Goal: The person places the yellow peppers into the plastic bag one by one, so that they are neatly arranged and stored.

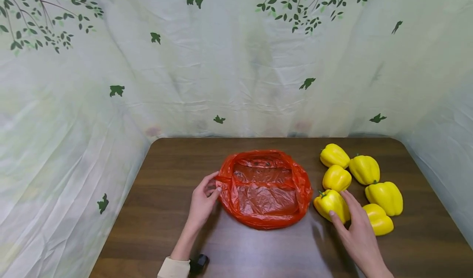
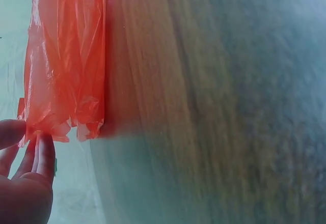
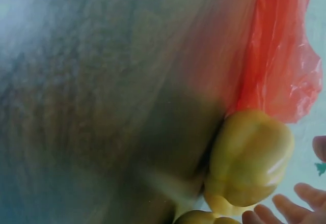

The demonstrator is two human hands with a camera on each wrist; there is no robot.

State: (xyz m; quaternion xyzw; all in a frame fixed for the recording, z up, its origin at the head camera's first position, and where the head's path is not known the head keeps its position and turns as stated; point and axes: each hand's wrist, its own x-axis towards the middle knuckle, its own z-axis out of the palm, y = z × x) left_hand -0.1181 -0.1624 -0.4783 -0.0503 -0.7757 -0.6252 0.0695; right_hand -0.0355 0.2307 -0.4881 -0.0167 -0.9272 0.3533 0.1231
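A red plastic bag (image 1: 267,222) sits on the table with its mouth spread wide, facing up. At its left rim, my left hand (image 1: 201,200) pinches the film between thumb and fingers; the bag's side (image 2: 66,71) fills the upper left of the left wrist view. My right hand (image 1: 357,233) reaches over the nearest yellow bell pepper (image 1: 329,204), thumb and fingers spread around it. In the right wrist view, the fingers stand a little apart from that pepper (image 3: 252,158), which lies beside the bag.
Several more yellow bell peppers cluster to the right of the bag, among them one at the back (image 1: 334,155) and one at the right (image 1: 386,198). The brown wooden table (image 1: 177,159) is bordered by a leaf-printed cloth (image 1: 236,72) at the back and sides.
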